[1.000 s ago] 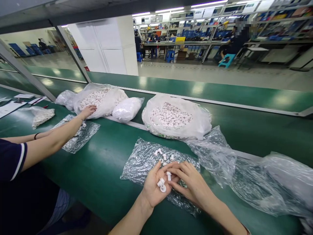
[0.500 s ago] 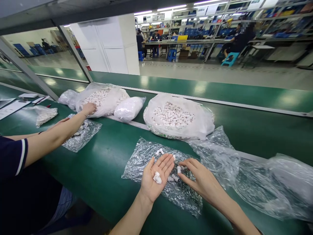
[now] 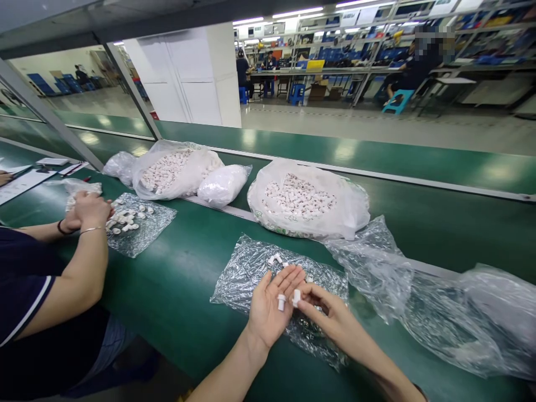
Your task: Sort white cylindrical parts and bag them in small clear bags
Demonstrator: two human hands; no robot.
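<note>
Pinching a white fitting (image 3: 296,298) in right-hand grip (image 3: 331,315), left hand (image 3: 266,312) spread under another fitting (image 3: 281,302), plastic sheet (image 3: 238,272) below partly hidden.

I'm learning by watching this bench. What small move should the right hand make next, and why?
Probably, the right hand should set its pinched white piece down on the clear plastic: similar pieces already lie there, and another piece rests on the open left hand.
</note>
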